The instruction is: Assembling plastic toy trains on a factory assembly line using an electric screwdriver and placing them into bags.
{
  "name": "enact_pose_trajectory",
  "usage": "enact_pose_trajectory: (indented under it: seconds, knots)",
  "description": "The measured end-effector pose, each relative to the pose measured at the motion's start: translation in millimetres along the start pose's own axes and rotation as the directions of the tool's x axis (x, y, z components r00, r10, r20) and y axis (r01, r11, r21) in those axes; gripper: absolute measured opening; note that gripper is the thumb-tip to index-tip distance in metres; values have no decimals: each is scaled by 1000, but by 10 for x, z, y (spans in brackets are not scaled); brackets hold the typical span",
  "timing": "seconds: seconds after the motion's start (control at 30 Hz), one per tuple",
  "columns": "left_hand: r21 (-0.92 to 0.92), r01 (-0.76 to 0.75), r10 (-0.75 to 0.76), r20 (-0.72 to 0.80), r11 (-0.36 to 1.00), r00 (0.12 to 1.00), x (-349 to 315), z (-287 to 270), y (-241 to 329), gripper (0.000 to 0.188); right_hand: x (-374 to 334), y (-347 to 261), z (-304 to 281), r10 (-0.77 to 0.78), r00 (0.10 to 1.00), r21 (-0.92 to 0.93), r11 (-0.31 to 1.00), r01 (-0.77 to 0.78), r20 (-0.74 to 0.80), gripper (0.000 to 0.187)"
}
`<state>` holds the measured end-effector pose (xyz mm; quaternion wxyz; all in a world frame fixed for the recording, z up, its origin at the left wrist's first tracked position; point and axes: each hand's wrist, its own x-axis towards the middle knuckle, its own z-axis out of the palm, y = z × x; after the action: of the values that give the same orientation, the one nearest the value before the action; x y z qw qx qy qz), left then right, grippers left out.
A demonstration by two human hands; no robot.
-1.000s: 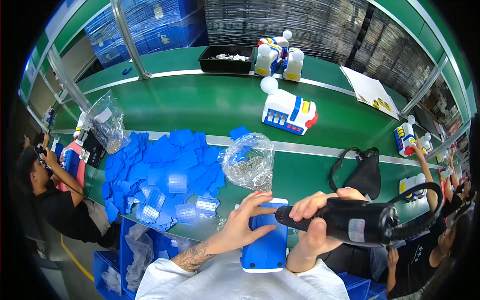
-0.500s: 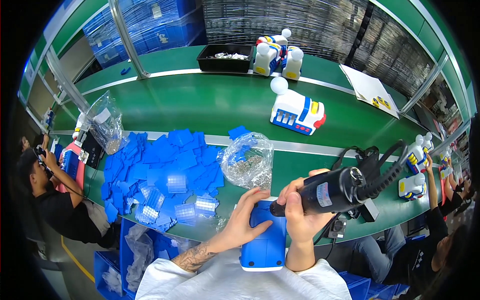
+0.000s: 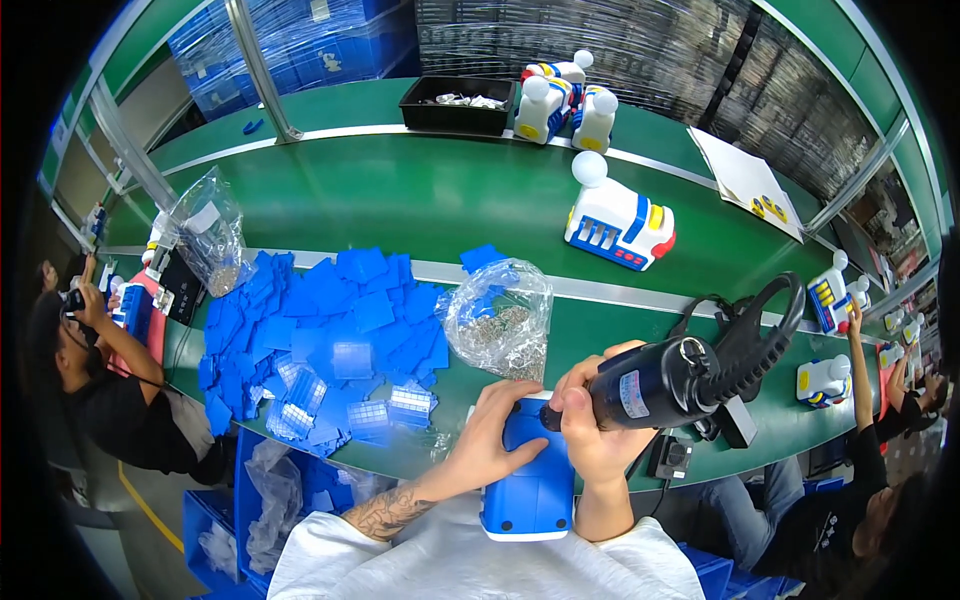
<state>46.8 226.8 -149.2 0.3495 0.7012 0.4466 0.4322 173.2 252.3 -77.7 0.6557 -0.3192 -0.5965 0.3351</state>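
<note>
A blue-and-white plastic toy body (image 3: 528, 497) lies in front of me, its blue face up, with dark round feet at the near corners. My left hand (image 3: 487, 440) grips its far left part, thumb across the blue face and fingers along the far edge. A black corded electric screwdriver (image 3: 655, 385) is wrapped in the fingers of my right hand (image 3: 600, 430). Its nose points left, at the toy's far right part; the bit's tip is hidden. Just beyond my left fingers sits a clear plastic bag of small metal screws (image 3: 500, 325).
Blue plastic sheets (image 3: 320, 320) are heaped at the left, beside another clear bag (image 3: 210, 235). A white toy vehicle (image 3: 620, 225) rests on the green belt (image 3: 400, 200). A black bin (image 3: 458, 105) stands behind. Co-workers sit at both sides; a black adapter (image 3: 738, 425) lies right.
The white toy vehicle has shifted right along the belt. My hands keep nearly the same place on the toy body, and the screwdriver has tilted slightly. The view has moved a little.
</note>
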Motion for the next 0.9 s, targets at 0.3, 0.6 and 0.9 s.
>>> enact_pose_trajectory:
  seconds: [0.3,0.6,0.9]
  knots:
    - [-3,-7,7,0,1000,1000,-4,-67,-42,61,-8,51,46,18,1000,1,1000,-18,10,38]
    - [18,-18,17,24,1000,1000,-15,-146,-28,59,-36,40,31,-59,997,67,996,56,53,40]
    - [-57,156,-140,224,986,965,-59,-663,-127,55,204,-368,-712,-163,864,-143,984,107,-476,40]
